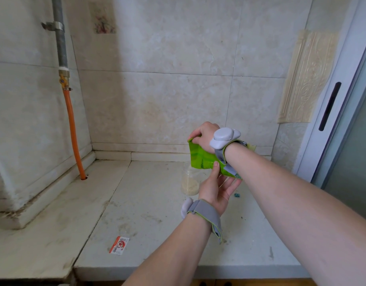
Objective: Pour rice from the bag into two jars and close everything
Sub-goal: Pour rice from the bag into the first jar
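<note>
Right hand [204, 135] fingers clenched on the top edge of the green bag [201, 158], left hand [217, 188] pinches its lower corner. Bag is tilted over the open jar [190, 183], part-filled with rice, on the counter [153, 203] at the bag's 7 o'clock. Risk: bag mouth drifts off the rim — rice spills. Bag print and red packet [119, 245] at 7 o'clock are unreadable.

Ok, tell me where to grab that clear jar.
Probably round its side wall, coming from the left: the jar stands upright, rice low inside, while the green bag, held by the right hand, covers its mouth and the left hand crowds its right.
</note>
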Demonstrator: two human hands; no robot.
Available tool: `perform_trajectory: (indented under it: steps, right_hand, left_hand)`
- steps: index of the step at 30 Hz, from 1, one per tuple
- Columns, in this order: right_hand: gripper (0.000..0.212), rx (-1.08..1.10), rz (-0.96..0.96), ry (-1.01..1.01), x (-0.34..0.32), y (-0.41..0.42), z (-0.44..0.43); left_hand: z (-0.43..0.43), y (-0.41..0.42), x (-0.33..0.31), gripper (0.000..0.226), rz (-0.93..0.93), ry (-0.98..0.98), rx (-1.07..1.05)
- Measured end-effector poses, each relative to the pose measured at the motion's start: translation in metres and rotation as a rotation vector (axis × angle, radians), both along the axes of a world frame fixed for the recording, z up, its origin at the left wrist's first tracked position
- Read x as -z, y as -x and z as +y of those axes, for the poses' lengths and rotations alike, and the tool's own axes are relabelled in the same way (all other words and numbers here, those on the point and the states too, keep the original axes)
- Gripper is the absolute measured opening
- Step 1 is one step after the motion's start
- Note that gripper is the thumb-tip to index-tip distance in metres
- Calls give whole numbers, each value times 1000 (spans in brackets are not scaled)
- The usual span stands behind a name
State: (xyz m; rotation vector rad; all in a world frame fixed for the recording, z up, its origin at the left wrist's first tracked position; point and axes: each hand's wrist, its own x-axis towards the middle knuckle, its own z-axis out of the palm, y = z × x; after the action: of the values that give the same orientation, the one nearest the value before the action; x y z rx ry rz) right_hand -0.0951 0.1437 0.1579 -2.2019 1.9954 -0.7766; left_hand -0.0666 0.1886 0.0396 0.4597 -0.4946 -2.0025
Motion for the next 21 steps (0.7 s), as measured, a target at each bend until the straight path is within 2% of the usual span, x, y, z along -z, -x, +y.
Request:
perform_trajectory:
  steps: [21]
  right_hand:
    - [26,-4,21,3,-1,-1,-3]
  left_hand:
    - [0,3,-3,26,-11,-19,-10]
